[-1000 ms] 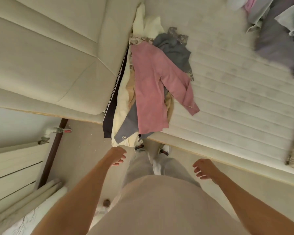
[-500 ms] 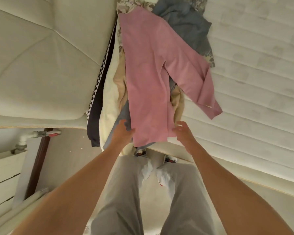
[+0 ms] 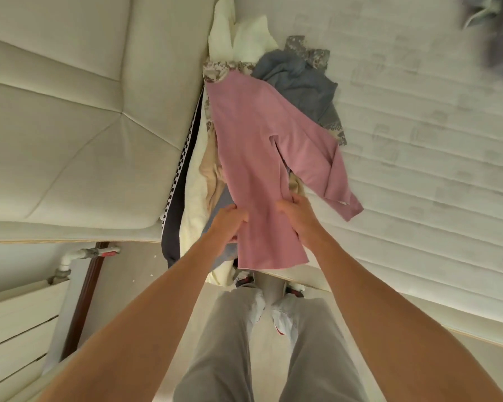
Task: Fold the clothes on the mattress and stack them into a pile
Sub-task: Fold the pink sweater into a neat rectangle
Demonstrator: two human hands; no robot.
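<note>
**Both hands gather the pink top at the mattress edge**

The left hand (image 3: 228, 223) and right hand (image 3: 298, 216) reach forward, arms extended side by side, and meet on the lower part of the pink top (image 3: 256, 158). The left fingers curl into its left edge and bunch the cloth; the right fingers pinch a fold of it just beside them, knuckles up.

The pink top lies lengthwise on top of the clothes pile (image 3: 198, 184), its hem hanging over the near edge of the mattress (image 3: 418, 140), one sleeve flung out to the right. Beneath it show cream, beige, checker-trimmed dark and camouflage pieces, with a grey garment (image 3: 299, 82) at the far right of the pile. The padded headboard (image 3: 70, 111) stands close on the left. A radiator (image 3: 15, 323) sits near left on the floor side.
</note>
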